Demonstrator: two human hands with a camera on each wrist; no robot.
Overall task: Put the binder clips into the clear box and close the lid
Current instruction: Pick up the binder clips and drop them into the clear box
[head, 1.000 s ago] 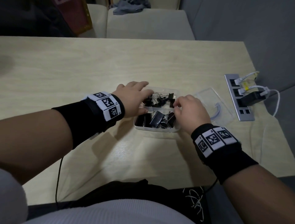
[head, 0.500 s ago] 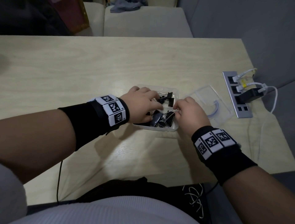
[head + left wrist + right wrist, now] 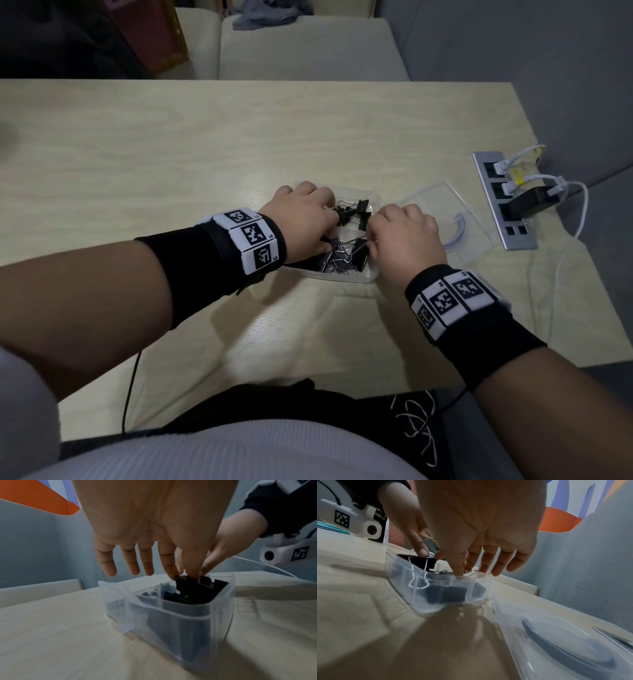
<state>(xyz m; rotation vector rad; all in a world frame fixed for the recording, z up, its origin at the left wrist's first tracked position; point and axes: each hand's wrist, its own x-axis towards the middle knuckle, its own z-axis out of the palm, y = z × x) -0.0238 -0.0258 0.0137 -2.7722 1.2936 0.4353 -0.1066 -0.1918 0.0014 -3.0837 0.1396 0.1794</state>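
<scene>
your left hand [image 3: 154,524] pinches a black binder clip [image 3: 187,584] between thumb and forefinger at the top of the pile, other fingers spread; your right hand [image 3: 477,520] presses thumb and fingertips among the binder clips [image 3: 346,253] heaped in the clear box [image 3: 342,275]. the lid [image 3: 455,219] lies just beside it. a clip left standing proud could stop the lid seating.
</scene>
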